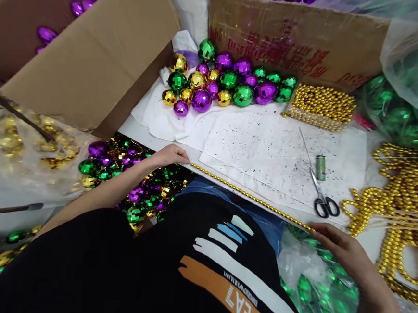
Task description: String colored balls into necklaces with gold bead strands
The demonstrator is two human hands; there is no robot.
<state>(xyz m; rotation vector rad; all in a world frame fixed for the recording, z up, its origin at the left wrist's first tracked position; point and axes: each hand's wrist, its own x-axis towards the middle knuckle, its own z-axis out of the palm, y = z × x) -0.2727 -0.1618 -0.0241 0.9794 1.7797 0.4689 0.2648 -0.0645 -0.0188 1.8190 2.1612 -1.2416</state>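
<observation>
A string of small gold beads point(249, 195) runs taut along the table's front edge between my two hands. My left hand point(172, 154) is closed on its left end, the thumb and fingers pinched together. At the other end my right hand point(332, 239) pinches the string near the table's right front. Black-handled scissors point(322, 194) lie with their blades pointing away, just beyond my right hand. A small green cylinder point(321, 167), perhaps a thread spool, is beside them on a white cloth point(243, 135) dotted with dark specks.
Shiny purple, green and gold balls point(201, 100) are grouped at the back. Beside them sits a block of gold beads point(321, 105). Cardboard boxes point(90, 55) stand left and behind. Gold bead strands point(405, 191) hang at the right edge. Finished-looking garlands point(141, 194) fill the space below left.
</observation>
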